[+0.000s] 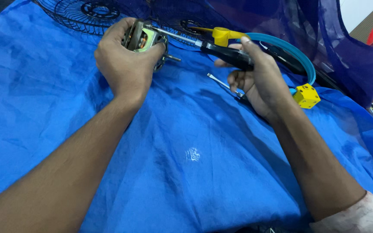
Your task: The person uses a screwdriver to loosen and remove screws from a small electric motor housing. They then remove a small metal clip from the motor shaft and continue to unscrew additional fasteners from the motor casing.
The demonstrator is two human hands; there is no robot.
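My left hand (124,60) is wrapped tight around a small electric motor (143,38), fingers over the top, thumb on the near side, copper windings visible between them. The motor sits lifted just above the blue cloth (186,164), up near the far edge of it. A thin metal shaft (175,34) sticks out of the motor toward the right, and a short stub pokes out on the near right side. My right hand (255,82) is closed on a black-handled screwdriver (227,55), thumb along the top, handle pointing left so its tip end meets the motor shaft. A second tool, a thin flat metal blade (223,83), pokes out from under the same hand, lower fingers curled on it; how firm that hold is I cannot tell. Just behind the screwdriver lies a yellow plastic piece (222,34), touching or nearly touching it, can't separate them. A light blue ring (296,58) curves behind my right hand, ending at a yellow cube-shaped block (306,96) just beside my wrist. Black wire fan guard (87,15) rests at the top left, behind the motor, partly on the cloth. Darker blue sheer fabric (346,51) is bunched at top right. Both forearms stretch across the cloth; a pale sleeve (363,218) shows at bottom right.
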